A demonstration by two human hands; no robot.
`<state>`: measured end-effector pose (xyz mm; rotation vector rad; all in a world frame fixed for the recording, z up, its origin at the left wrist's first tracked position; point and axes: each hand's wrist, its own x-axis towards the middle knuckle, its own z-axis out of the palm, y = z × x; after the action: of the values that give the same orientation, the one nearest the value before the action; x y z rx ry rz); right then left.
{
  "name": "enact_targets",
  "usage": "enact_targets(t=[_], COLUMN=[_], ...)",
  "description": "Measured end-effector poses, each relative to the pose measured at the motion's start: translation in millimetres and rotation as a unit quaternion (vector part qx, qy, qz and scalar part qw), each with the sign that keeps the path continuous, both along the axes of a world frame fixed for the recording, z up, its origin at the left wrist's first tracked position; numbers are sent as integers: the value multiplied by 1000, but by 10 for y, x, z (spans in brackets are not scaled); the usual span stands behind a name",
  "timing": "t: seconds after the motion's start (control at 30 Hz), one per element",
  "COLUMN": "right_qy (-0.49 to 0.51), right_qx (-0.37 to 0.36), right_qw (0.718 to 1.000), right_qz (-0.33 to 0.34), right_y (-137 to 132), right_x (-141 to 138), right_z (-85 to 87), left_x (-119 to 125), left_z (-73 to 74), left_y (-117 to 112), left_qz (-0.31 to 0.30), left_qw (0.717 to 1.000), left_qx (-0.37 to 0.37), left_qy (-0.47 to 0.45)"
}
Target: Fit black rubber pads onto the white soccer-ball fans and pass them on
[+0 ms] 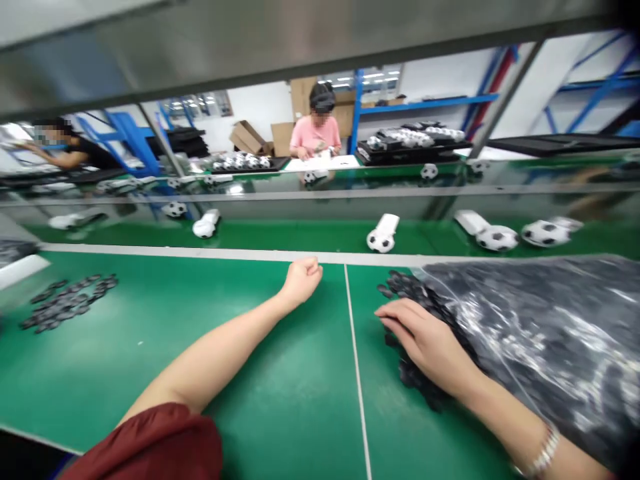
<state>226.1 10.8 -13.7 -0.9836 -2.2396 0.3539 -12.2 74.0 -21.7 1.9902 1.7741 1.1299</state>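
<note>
My left hand (303,280) is closed in a loose fist just above the green work surface (200,373), near its far edge. Its curled fingers hide whatever they may hold. Over a heap of small black flat pieces (407,283) is my right hand (423,337), with thumb and fingertips drawn together at the left side of the heap. Whether a piece sits between those fingertips is too unclear to see. A large clear plastic bag (545,333) full of dark pieces lies right beside this heap, partly behind my right forearm.
More black pieces (70,303) lie spread at the left. Beyond a pale rail (240,253), white items with soccer-ball ends (383,235) lie along a green strip. A metal beam (300,40) crosses overhead. Across the line sits a co-worker in pink (315,133); another person (75,150) is far left.
</note>
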Motion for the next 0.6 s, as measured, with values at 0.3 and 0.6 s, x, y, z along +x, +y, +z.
enact_targets(t=[0.3,0.6], right_qy=[-7,-40], right_qx=[-17,-14], right_qw=[999,996], right_qz=[-33,-74], right_y=[55,178], right_x=[39,178], right_z=[-129,-259], left_x=[-1950,-2565], left_z=[375,259], left_y=[636,1094], left_qz=[258,321], left_qw=[956,908], left_qx=[-67,-154], left_qy=[122,221])
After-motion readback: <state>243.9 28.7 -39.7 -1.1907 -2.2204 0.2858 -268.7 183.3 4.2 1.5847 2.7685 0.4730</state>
